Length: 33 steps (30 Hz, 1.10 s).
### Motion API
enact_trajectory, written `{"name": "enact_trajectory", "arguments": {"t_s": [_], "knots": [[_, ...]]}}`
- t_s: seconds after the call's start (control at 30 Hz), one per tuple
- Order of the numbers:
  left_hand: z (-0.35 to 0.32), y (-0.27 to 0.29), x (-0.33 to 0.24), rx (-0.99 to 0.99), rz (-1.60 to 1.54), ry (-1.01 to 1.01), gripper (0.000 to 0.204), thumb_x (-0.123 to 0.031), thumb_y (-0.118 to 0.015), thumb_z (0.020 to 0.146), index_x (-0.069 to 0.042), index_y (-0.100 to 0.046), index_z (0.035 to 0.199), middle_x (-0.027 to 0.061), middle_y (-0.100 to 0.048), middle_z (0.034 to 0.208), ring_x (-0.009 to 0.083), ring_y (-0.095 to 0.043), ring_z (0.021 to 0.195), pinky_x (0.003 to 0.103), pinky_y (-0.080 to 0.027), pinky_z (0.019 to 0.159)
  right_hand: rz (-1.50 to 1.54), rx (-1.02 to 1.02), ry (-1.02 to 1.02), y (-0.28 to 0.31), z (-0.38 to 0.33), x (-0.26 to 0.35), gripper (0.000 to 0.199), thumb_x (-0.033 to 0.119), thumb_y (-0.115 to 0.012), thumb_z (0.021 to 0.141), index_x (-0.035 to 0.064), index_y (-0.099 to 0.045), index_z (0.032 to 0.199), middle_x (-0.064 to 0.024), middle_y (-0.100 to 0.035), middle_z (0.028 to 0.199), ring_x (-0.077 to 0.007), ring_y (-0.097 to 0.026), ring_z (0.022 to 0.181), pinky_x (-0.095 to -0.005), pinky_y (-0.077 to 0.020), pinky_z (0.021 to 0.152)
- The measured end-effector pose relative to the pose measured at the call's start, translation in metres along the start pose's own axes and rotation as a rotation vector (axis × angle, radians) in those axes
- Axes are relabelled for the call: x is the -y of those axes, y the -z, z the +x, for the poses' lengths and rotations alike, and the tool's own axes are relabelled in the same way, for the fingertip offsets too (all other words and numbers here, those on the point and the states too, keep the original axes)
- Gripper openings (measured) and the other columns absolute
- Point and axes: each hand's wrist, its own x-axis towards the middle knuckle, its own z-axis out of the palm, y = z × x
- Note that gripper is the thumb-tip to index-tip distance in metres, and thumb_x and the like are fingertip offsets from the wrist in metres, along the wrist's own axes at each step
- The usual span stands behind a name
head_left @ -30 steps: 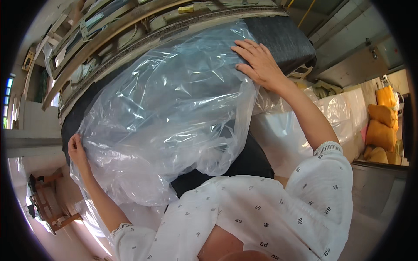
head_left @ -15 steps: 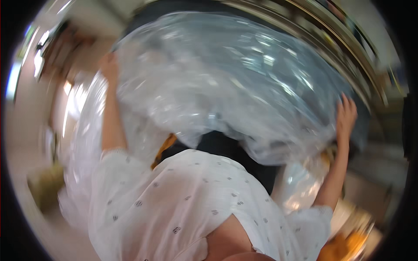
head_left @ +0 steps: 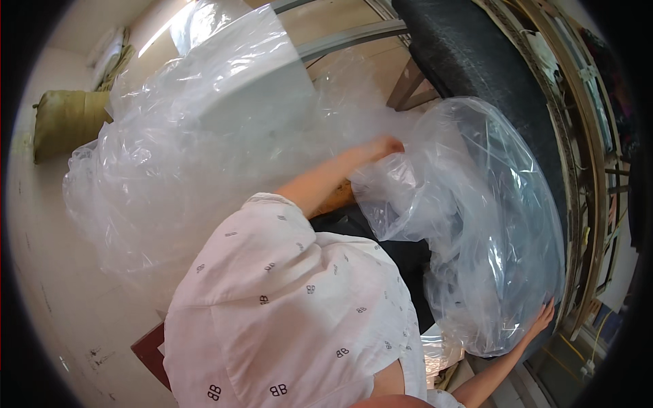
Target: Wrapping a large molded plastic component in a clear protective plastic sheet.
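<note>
A large sheet of clear plastic film point(head_left: 490, 183) lies bunched and wrinkled over a dark padded table point(head_left: 469, 58) in front of me. My left hand point(head_left: 389, 145) reaches across to the film's left side, fingers curled closed at its edge and slightly blurred; it appears to pinch the film. Down at the right, my right hand point(head_left: 543, 318) rests against the film's outer edge near the table's border, with fingers stretched out and partly hidden by the angle. More loose clear film point(head_left: 156, 163) spreads in a big pile to my left, trailing toward the floor.
A yellow-brown roll point(head_left: 71, 126) stands beyond the film pile at the left. Metal rails point(head_left: 347, 39) run behind the pile. A wooden frame point(head_left: 592, 156) borders the table's far side on the right. Yellow cable point(head_left: 571, 347) hangs at lower right.
My view has swung left, bringing the film pile and floor in. My left hand has moved from the film's far left end inward; my right hand stays by the film's right end.
</note>
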Motion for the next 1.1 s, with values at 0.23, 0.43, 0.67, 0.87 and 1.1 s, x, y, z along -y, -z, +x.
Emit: {"name": "enact_trajectory", "arguments": {"t_s": [0.23, 0.43, 0.67, 0.87, 1.1], "knots": [[-0.1, 0.246, -0.06, -1.469, 0.86, 0.383, 0.028, -0.032, -0.064, 0.077, -0.005, -0.057, 0.082, 0.012, -0.058, 0.076, 0.0289, -0.057, 0.078, 0.039, -0.044, 0.068, 0.075, -0.04, -0.052, 0.01, 0.002, 0.017, 0.042, 0.035, -0.038, 0.093, 0.0178, -0.044, 0.131, -0.0221, -0.043, 0.127, -0.0382, -0.043, 0.115, -0.043, -0.0364, 0.093], [-0.172, 0.325, -0.011, -1.345, 0.422, 0.393, 0.02, -0.024, -0.061, 0.08, -0.005, -0.055, 0.081, 0.0094, -0.062, 0.077, 0.0233, -0.06, 0.069, 0.034, -0.047, 0.062, 0.002, 0.16, 0.069, 0.032, 0.022, -0.002, 0.043, 0.034, -0.039, 0.094, 0.0095, -0.045, 0.129, -0.0214, -0.041, 0.127, -0.0359, -0.039, 0.118, -0.0411, -0.0323, 0.097], [-0.211, 0.333, -0.096, -1.535, -0.736, -0.237, 0.007, -0.008, -0.048, 0.085, -0.007, -0.052, 0.079, -0.0013, -0.045, 0.058, 0.0093, -0.041, 0.047, 0.023, -0.031, 0.042, 0.3, -0.007, 0.136, 0.134, 0.085, 0.183, 0.042, 0.033, -0.038, 0.096, 0.0056, -0.047, 0.126, -0.0134, -0.044, 0.129, -0.0271, -0.041, 0.12, -0.038, -0.0315, 0.1], [-0.167, 0.164, -0.233, -1.081, -0.584, -0.067, 0.008, -0.022, -0.052, 0.088, -0.015, -0.054, 0.083, -0.0092, -0.041, 0.067, 0.0008, -0.036, 0.054, 0.017, -0.025, 0.045, 0.71, 0.13, 0.487, 0.199, 0.094, 0.433, 0.041, 0.034, -0.039, 0.095, 0.0068, -0.05, 0.124, -0.0063, -0.05, 0.126, -0.0174, -0.05, 0.111, -0.0321, -0.0375, 0.096], [-0.202, -0.004, -0.363, 0.324, -0.594, -0.402, 0.023, -0.012, -0.064, 0.079, -0.005, -0.044, 0.089, 0.0009, -0.043, 0.08, 0.0101, -0.044, 0.076, 0.028, -0.04, 0.064, 1.413, 1.111, 0.474, 0.131, 0.066, 0.66, 0.058, 0.036, -0.055, 0.086, -0.0027, -0.042, 0.127, -0.014, -0.047, 0.127, -0.0207, -0.049, 0.112, -0.0321, -0.0408, 0.091]]}}
